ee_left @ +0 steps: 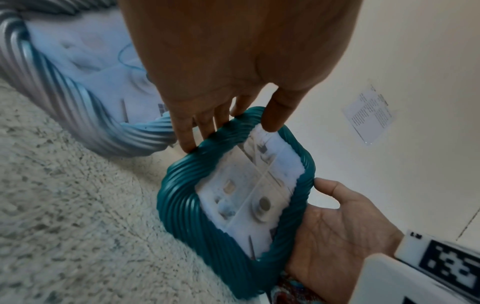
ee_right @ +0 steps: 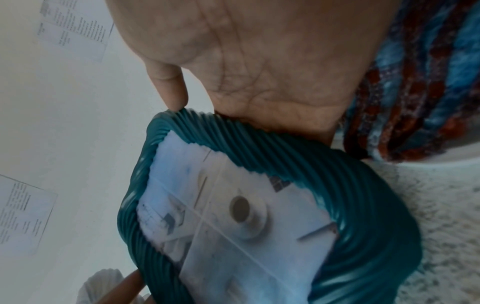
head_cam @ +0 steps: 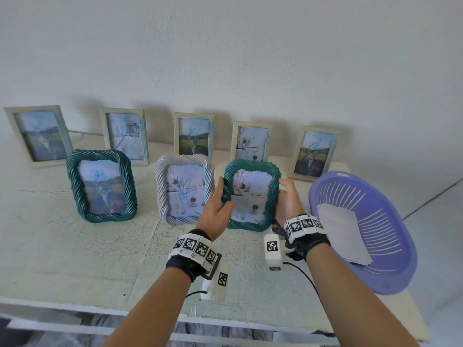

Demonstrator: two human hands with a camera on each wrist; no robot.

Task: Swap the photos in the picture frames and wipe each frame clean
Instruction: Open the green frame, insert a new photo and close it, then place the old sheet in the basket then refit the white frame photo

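A teal rope-pattern picture frame (head_cam: 269, 196) stands tilted back at the table's middle right, held between both hands. Behind its glass is a photo (head_cam: 250, 189) of cups and small objects. My left hand (head_cam: 224, 194) grips the frame's left edge, thumb on the front and fingers behind. My right hand (head_cam: 286, 194) grips the right edge, thumb at the rim and fingers hidden behind. In the left wrist view the left hand (ee_left: 223, 123) pinches the teal frame (ee_left: 182, 205). In the right wrist view the right hand (ee_right: 233, 98) cups the frame (ee_right: 363, 216).
A white rope frame (head_cam: 185, 191) stands just left of my left hand, another teal frame (head_cam: 101, 186) further left. Several pale wooden frames (head_cam: 193, 136) line the wall behind. A purple basket (head_cam: 350, 194) with white sheets sits right. Patterned cloth (head_cam: 276, 227) lies under my right wrist.
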